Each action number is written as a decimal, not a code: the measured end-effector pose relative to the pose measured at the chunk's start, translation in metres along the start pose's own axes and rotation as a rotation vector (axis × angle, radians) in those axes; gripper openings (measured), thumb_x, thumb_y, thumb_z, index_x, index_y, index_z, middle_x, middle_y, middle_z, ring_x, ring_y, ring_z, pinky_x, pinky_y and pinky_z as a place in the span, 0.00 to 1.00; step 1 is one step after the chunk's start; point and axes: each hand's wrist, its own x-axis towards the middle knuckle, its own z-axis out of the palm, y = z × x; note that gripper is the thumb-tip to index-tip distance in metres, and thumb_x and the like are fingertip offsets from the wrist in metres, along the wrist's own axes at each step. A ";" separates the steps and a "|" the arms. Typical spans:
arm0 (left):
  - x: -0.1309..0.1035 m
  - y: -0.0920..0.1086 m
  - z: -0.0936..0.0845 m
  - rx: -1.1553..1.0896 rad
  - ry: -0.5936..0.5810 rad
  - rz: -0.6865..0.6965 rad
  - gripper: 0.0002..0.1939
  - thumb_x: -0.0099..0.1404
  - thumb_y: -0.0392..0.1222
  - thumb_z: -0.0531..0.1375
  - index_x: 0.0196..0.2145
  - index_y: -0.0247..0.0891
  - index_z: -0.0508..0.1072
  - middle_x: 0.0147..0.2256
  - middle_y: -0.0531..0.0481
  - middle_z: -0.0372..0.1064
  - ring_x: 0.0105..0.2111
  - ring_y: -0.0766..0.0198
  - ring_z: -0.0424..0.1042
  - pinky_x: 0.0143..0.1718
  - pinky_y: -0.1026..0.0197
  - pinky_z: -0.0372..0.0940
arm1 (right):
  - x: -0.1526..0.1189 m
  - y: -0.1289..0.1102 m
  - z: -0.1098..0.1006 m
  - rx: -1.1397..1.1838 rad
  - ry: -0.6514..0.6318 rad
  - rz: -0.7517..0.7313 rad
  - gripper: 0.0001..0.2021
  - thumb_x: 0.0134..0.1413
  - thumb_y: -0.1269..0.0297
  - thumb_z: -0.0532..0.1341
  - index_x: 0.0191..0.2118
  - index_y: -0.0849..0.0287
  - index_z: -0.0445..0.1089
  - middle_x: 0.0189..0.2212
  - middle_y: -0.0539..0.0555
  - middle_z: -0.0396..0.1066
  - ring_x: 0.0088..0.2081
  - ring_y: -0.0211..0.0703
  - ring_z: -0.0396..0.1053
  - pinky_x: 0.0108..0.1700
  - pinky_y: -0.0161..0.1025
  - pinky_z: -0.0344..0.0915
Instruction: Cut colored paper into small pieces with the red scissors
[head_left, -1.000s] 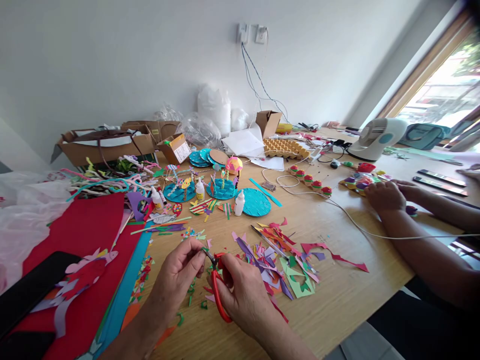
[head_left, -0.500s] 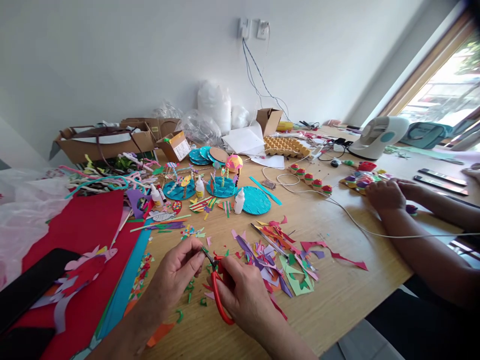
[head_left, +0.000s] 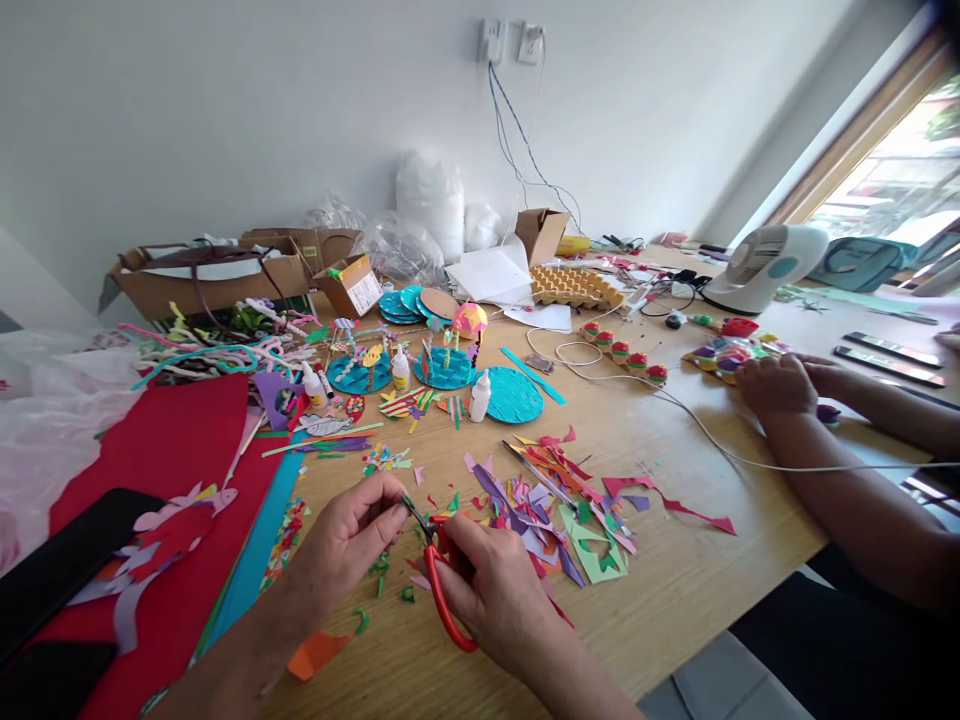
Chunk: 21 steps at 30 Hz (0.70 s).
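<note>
My right hand (head_left: 487,570) is closed round the red handles of the scissors (head_left: 444,605), whose blades point up and left to my left fingertips. My left hand (head_left: 364,530) is pinched at the blade tips on a small dark green scrap (head_left: 406,499), mostly hidden by the fingers. Green paper snippets (head_left: 380,572) lie on the table just below my hands. To the right is a pile of coloured paper scraps (head_left: 532,515), with a pen (head_left: 541,473) across it. An orange paper piece (head_left: 319,653) lies near my left forearm.
Glue bottles (head_left: 480,396) stand by blue discs (head_left: 514,395) ahead. Red paper (head_left: 157,440) and a black phone-like object (head_left: 82,550) lie left. At right, another person's hands (head_left: 776,385) touch a colourful egg-carton craft; a white cable (head_left: 705,440) crosses the table.
The view has shifted slightly. Both hands keep nearly the same pose at the scissors, and more of the orange paper shows beside my left forearm.
</note>
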 end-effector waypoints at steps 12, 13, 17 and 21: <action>-0.004 0.001 -0.003 -0.011 -0.003 -0.059 0.07 0.60 0.43 0.51 0.27 0.39 0.63 0.21 0.59 0.53 0.23 0.67 0.54 0.25 0.66 0.53 | -0.002 0.002 0.000 0.010 -0.023 -0.026 0.12 0.52 0.65 0.55 0.23 0.57 0.50 0.17 0.44 0.51 0.19 0.32 0.45 0.23 0.31 0.41; -0.004 0.001 -0.003 -0.016 -0.002 -0.063 0.07 0.60 0.43 0.51 0.27 0.39 0.63 0.21 0.59 0.53 0.24 0.67 0.54 0.26 0.66 0.53 | -0.003 0.002 0.000 0.008 -0.025 -0.024 0.12 0.51 0.65 0.55 0.23 0.57 0.50 0.17 0.44 0.51 0.19 0.32 0.45 0.23 0.31 0.41; -0.005 0.000 -0.003 -0.036 0.009 -0.072 0.07 0.60 0.43 0.51 0.27 0.39 0.63 0.22 0.59 0.54 0.24 0.67 0.55 0.26 0.66 0.53 | -0.003 0.002 0.000 -0.012 -0.038 -0.014 0.11 0.51 0.65 0.55 0.23 0.57 0.51 0.17 0.44 0.52 0.19 0.32 0.47 0.23 0.31 0.42; -0.005 -0.002 -0.002 -0.069 0.036 -0.084 0.06 0.60 0.42 0.52 0.27 0.40 0.64 0.21 0.59 0.55 0.24 0.67 0.55 0.26 0.67 0.54 | -0.002 0.002 0.000 -0.022 -0.031 -0.014 0.11 0.51 0.65 0.56 0.23 0.57 0.53 0.18 0.45 0.53 0.19 0.32 0.48 0.23 0.30 0.42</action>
